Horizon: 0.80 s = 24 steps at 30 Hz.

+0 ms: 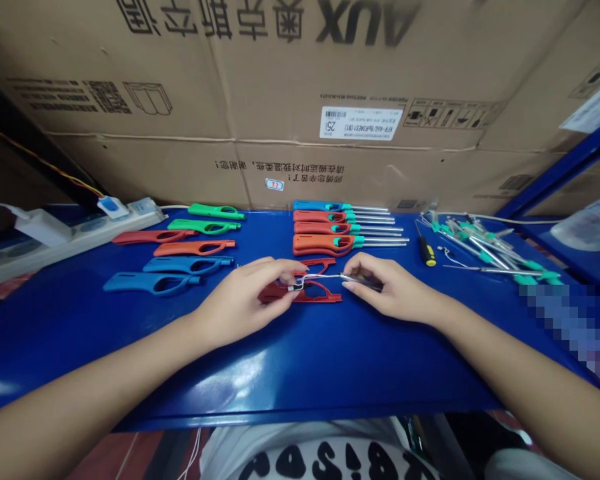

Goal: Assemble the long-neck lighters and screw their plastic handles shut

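Note:
In the head view my left hand [247,297] pinches a small dark part with a white end [295,287] between thumb and fingers. A thin white wire [320,275] runs from it to a metal tube [363,283]. My right hand [393,287] is closed round that tube, hiding part of it. Beneath both hands lie red lighter shell halves, one nearer [330,298] and one farther [325,262], partly covered by my left hand. Just beyond them several lighters with metal nozzles lie in a row, the closest an orange lighter [310,246].
Blue [145,283], orange, red and green shell halves lie on the left. A yellow-and-black screwdriver [427,251] and a pile of metal tubes with teal parts [485,247] lie right. A power strip [93,230] is far left; a cardboard box [260,100] walls the back.

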### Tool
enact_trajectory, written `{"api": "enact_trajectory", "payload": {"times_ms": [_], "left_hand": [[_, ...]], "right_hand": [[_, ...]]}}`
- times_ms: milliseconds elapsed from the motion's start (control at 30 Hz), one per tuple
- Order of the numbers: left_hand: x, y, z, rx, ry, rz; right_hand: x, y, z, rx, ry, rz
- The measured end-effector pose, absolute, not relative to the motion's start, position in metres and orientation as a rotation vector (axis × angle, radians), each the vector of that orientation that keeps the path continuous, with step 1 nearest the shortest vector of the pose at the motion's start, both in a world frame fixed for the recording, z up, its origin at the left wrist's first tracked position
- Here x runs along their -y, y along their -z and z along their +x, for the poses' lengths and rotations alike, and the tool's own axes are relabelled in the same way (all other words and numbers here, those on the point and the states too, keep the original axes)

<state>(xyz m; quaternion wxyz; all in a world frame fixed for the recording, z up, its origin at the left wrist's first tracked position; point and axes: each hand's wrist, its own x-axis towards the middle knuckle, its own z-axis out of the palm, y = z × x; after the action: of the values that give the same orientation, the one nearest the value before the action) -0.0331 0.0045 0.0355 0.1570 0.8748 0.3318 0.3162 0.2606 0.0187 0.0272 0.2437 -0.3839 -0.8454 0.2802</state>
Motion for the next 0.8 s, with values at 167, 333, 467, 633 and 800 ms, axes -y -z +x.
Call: {"api": "enact_trajectory", "payload": {"times_ms": [167, 333, 467, 633, 800], "left_hand": [[-0.0055, -0.0342, -0.0332, -0.918, -0.866, 2.598], [-0.0078, -0.0321, -0.0334, -0.908, -0.883, 2.645], [-0.0098, -0.0317, -0.034, -0.937, -0.925, 2.759], [-0.0074, -0.0346, -0.0339, -0.914, -0.975, 2.777], [-0.0042, -0.0376, -0.0334, -0.947, -0.965, 2.61]], "right_hand": [[-0.0193, -0.0269, 0.261, 2.348, -0.673, -1.042], [-0.018, -0.0286, 0.2613, 2.358, -0.594, -1.033], [-0.0182, -0.0306, 0.262, 2.4, -0.511, -1.003], [-0.0191, -0.0316, 0.2646, 2.431, -0.457, -1.03], [-0.0196, -0.0343, 0.2651, 2.547, -0.586, -0.935]]}}
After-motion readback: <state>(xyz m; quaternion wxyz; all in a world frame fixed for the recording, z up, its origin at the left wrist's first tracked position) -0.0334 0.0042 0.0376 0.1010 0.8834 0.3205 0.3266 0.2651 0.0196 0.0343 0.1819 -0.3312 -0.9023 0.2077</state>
